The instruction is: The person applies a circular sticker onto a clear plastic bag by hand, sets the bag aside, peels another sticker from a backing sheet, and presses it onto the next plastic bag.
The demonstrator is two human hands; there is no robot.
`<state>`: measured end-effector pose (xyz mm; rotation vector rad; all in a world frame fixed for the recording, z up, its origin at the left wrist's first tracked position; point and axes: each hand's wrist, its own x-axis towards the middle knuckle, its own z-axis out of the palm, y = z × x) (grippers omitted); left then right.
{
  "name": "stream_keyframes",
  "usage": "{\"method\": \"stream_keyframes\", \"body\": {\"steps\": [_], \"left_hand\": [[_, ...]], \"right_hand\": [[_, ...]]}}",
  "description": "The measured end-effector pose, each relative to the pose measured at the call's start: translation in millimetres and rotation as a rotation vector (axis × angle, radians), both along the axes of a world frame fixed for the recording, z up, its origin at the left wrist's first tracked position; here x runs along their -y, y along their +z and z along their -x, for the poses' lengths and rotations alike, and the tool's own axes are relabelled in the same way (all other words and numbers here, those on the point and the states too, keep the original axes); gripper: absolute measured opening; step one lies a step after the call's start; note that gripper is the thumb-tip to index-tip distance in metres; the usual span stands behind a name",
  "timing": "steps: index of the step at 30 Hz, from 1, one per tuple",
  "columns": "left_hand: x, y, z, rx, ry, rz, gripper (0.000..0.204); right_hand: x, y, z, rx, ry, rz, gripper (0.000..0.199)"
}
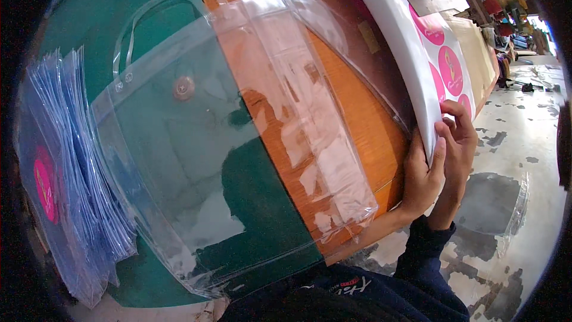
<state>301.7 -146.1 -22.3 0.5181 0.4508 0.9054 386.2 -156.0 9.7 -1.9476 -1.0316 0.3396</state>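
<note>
A white sheet of round pink stickers (451, 70) lies at the right, its near edge bent up in a long curve. My left hand (422, 173) grips the sheet's near end, with the thumb on top and the fingers behind the raised edge. Close beside it, my right hand (460, 140) has its bent index finger and thumb pinched at the sheet's corner, by a pink sticker. Whether a sticker is lifted there I cannot make out. Left of both hands a clear plastic bag (232, 125) with a round button and a looped handle lies flat.
The bag lies across a green mat (262, 203) and an orange wooden surface (387, 149). A stack of clear plastic bags (77, 173), the top one with a pink sticker, sits at the far left. More clear plastic (357, 42) lies under the sheet. The floor (506, 143) is worn and patchy.
</note>
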Motion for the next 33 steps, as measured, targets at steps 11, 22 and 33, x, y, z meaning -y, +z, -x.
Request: {"method": "stream_keyframes", "body": {"steps": [11, 22, 33], "left_hand": [[-2.4, -6.0, 4.9, -0.137, -0.001, -0.175, 0.045], [-3.0, -4.3, 2.5, -0.097, 0.04, -0.147, 0.048], [2.3, -6.1, -0.5, -0.137, 0.027, -0.14, 0.047]], "right_hand": [[-12.6, -9.6, 9.6, -0.026, -0.129, -0.054, 0.007], [-19.8, -19.7, 19.5, 0.413, -0.282, -0.008, 0.01], [-19.4, -18.1, 13.0, 0.345, -0.243, -0.005, 0.012]]}}
